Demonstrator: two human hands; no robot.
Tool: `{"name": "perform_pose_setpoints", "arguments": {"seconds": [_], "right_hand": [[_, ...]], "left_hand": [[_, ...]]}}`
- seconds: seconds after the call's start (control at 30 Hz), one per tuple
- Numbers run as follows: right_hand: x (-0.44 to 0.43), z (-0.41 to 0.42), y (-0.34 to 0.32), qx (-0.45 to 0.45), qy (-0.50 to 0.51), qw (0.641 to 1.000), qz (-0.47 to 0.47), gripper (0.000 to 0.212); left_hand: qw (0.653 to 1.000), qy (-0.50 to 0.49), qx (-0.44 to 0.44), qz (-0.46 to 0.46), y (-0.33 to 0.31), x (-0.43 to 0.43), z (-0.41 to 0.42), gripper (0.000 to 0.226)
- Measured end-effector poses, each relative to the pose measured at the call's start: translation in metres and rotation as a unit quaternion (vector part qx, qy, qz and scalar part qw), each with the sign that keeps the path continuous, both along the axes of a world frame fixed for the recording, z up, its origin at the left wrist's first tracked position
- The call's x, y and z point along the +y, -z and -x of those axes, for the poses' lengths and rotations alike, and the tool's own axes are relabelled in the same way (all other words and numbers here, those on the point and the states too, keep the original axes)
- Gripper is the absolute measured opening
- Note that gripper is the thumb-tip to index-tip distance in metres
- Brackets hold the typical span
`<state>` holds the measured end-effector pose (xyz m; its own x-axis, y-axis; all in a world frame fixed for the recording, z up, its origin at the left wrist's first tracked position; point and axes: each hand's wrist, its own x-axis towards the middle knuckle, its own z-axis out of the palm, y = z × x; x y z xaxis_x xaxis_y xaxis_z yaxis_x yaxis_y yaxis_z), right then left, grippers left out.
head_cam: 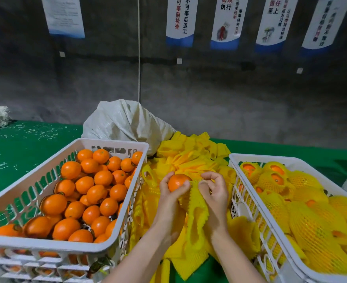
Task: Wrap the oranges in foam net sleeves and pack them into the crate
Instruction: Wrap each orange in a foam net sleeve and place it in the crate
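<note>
Left hand [169,198]: fingers curled round one bare orange [177,181].
Right hand [213,193]: just beside the left hand, fingertips pinching the top edge of a yellow foam net sleeve [197,203], which hangs down between the wrists.
Orange: touching the sleeve's top edge, not yet covered.
Left of the hands: white crate of bare oranges [111,245].
Right of the hands: white crate of wrapped oranges [270,158].
Beyond the hands: pile of yellow sleeves [191,154], then a white sack [125,121].
Under everything: green bench [25,144].
</note>
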<state>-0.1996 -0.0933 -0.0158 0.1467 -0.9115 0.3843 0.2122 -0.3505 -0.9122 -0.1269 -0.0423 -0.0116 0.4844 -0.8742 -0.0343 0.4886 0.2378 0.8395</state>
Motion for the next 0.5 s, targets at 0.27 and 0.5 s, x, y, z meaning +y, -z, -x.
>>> {"name": "perform_pose_setpoints", "arguments": {"seconds": [0.27,0.5], "right_hand": [[-0.01,0.017,0.014,0.04,-0.035,0.993,-0.102,0.029],[-0.014,0.028,0.015,0.111,-0.011,0.992,0.052,0.035]], "left_hand": [[0.999,-0.036,-0.003,-0.001,0.0,-0.012,0.016,0.037],[0.987,-0.052,-0.094,-0.12,0.006,-0.025,0.015,0.061]]}}
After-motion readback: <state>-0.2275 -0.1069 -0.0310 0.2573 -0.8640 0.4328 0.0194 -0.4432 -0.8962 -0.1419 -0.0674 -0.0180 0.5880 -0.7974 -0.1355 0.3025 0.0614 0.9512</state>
